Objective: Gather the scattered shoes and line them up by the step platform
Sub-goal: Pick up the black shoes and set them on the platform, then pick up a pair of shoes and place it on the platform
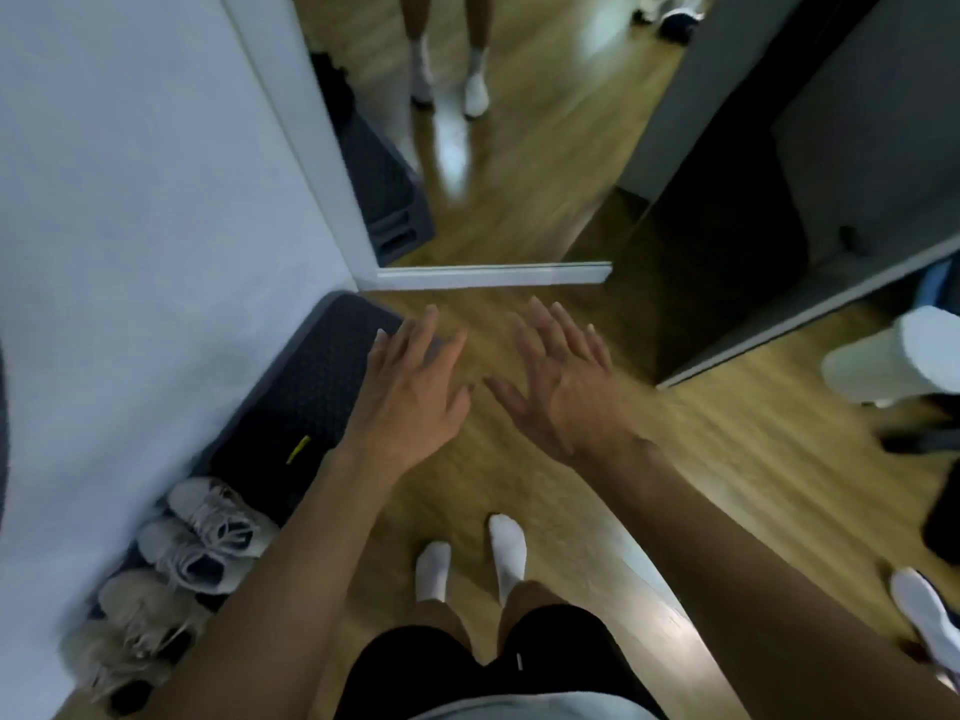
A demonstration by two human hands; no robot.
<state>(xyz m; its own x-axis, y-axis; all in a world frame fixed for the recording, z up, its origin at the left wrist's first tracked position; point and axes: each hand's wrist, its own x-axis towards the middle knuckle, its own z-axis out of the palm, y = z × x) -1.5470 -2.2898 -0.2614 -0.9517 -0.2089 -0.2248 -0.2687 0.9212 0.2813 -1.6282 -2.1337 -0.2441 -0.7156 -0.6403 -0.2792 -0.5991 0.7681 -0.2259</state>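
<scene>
A dark grey step platform (306, 387) lies along the white wall at the left. In front of its near end stand a pair of white laced sneakers (208, 537) and a pair of beige furry shoes (130, 641), side by side against the wall. My left hand (415, 392) hovers with spread fingers over the platform's right edge and holds nothing. Beside it, my right hand (561, 381) is also spread and empty above the wooden floor. One more white shoe (924, 615) lies at the lower right edge.
A floor mirror (493, 148) with a white frame leans ahead and reflects legs in white socks. At the right stand a dark open wardrobe (753, 241) and a white cylindrical object (893, 356). My socked feet (467, 558) stand on the floor.
</scene>
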